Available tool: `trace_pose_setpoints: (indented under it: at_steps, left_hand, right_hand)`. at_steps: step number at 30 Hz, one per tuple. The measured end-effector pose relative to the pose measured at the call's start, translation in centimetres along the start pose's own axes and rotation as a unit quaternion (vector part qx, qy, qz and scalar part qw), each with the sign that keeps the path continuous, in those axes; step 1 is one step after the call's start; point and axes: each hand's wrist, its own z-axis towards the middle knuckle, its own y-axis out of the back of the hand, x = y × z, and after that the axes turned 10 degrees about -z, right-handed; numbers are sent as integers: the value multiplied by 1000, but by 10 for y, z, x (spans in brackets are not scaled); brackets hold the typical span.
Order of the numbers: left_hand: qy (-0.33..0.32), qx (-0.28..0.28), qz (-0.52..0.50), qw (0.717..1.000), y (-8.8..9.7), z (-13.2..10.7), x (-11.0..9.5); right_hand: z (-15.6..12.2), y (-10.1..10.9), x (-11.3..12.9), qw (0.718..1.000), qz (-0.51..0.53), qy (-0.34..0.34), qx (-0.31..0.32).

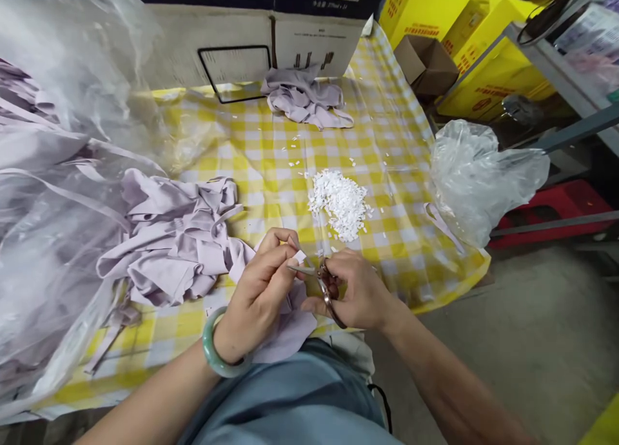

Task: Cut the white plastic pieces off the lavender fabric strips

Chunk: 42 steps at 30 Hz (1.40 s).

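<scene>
My left hand [264, 290], with a green bangle [213, 345] at the wrist, pinches a piece of pale lilac fabric [290, 332] that hangs down toward my lap. A small white label [300, 257] sticks out at its fingertips. My right hand [360, 287] has its fingers in the handles of a pair of scissors [325, 284]. The scissor blades are parted and point left, right at the label. Beyond the hands lies a heap of small white cut pieces [341, 203]. A pile of lilac garments [178, 235] rests to the left.
A yellow checked cloth [387, 142] covers the table. Clear plastic bags with lilac fabric [58, 238] crowd the left. A beer carton [242, 35] and another lilac garment [307, 97] stand at the back. A clear bag [483, 174] hangs at the right edge, near a metal rack [575, 71].
</scene>
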Motion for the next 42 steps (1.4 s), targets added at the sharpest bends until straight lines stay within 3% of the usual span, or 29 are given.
trace_pose_setpoints:
  at_steps: [20, 23, 30, 33, 37, 40, 42]
  left_hand:
    - [-39, 51, 26, 998, -6, 4, 7]
    - [-39, 61, 33, 997, -9, 9, 7]
    - [-18, 110, 34, 993, -22, 29, 16]
    - [-5, 113, 36, 993, -26, 32, 20]
    - [-8, 120, 17, 993, -26, 35, 9]
    - [12, 191, -16, 981, -12, 44, -14]
    - [30, 186, -12, 982, 7, 48, -31]
  right_hand:
    - [-6, -1, -10, 1000, 10, -9, -19]
    - [-9, 0, -13, 999, -7, -41, -2]
    - [-26, 11, -25, 979, -81, -185, 39]
    - [-33, 17, -32, 976, -14, -217, -1]
    - [-31, 16, -25, 958, 174, -213, -85]
    - [-17, 5, -9, 946, 247, -182, -102]
    - [-8, -4, -1, 936, 272, -186, -124]
